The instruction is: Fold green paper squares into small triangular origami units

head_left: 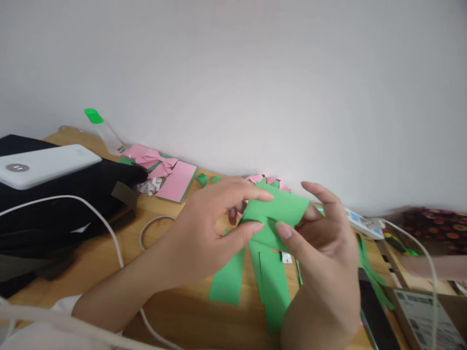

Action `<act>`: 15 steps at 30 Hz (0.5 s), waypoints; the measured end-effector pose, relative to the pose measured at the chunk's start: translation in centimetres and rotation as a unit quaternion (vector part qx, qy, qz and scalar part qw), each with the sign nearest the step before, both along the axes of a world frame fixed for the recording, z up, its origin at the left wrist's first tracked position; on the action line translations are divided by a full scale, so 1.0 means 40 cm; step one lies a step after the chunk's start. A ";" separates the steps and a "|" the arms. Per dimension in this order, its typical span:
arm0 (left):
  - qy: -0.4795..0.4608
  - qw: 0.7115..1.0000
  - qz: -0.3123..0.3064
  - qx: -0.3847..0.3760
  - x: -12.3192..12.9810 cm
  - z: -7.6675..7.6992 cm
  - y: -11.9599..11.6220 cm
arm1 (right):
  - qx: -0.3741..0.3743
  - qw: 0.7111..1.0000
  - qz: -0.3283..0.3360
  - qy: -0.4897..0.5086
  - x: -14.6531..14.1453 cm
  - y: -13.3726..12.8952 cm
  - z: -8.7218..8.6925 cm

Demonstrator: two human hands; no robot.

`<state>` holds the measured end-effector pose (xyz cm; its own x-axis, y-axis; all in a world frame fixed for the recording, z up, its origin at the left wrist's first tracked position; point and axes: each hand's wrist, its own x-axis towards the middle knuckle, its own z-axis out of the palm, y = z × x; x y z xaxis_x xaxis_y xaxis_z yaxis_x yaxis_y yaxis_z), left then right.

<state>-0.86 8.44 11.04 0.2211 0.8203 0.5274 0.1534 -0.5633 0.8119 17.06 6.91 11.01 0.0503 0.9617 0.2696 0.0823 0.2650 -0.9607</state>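
Between my two hands is a curved piece of green paper, held up above the table. My left hand grips its left side, with the thumb in front and a finger over the top edge. The thumb of my right hand presses on the lower right front, while some of its fingers go behind the paper and the index finger lifts clear. Below, green paper strips lie on the wooden table. Behind the held paper, pink and green folded paper is partly hidden.
On the left, a white power bank rests on a black bag. Pink paper pieces and a glue bottle with a green cap are near the wall. A power strip, a phone and a white cable are at right.
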 end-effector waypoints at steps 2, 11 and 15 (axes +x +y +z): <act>0.027 0.999 -0.023 -0.004 0.000 0.005 -0.001 | -0.011 0.999 0.031 -0.019 0.007 0.004 0.003; -0.073 0.993 0.007 -0.090 0.019 -0.006 -0.005 | -0.019 0.997 0.066 -0.036 0.005 0.009 0.003; -0.119 0.976 -0.059 -0.175 0.019 -0.004 -0.004 | -0.007 1.000 -0.021 0.020 -0.002 0.006 -0.005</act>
<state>-0.11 8.29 10.88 0.2300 0.9358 0.2672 -0.1119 -0.2474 0.9624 16.97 7.15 10.83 0.1010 0.9622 0.2528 0.0543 0.2483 -0.9671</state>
